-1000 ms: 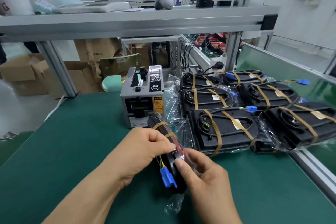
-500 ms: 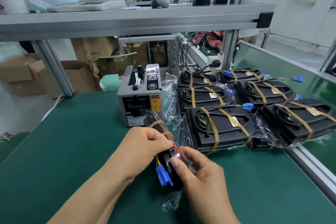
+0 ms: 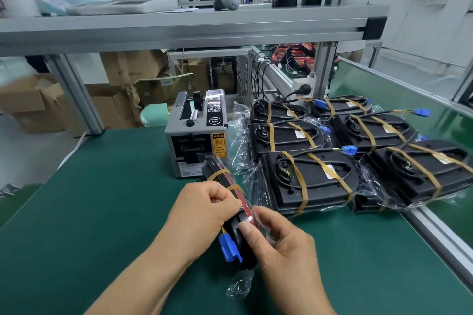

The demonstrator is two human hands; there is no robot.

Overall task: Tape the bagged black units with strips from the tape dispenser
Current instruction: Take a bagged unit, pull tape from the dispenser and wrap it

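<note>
- The black plastic unit in its clear bag (image 3: 235, 231) stands on edge on the green mat (image 3: 102, 212), just before the grey tape dispenser (image 3: 197, 140); probably light and rigid under slippery film; grip the hard edges, not the blue connector (image 3: 229, 249)
- Left hand (image 3: 204, 210) pinches its top edge; right hand (image 3: 281, 245) clasps the near end, thumb pressing
- Finished taped black units (image 3: 307, 179) lie to the right

Your black unit (image 3: 236, 231) shows a red edge (image 3: 247, 206) and a blue connector (image 3: 229, 248). The other black units (image 3: 322, 181) wear tan tape bands (image 3: 297, 180). The mat (image 3: 102, 212) is dark green and the tape dispenser (image 3: 197, 135) grey.
</note>
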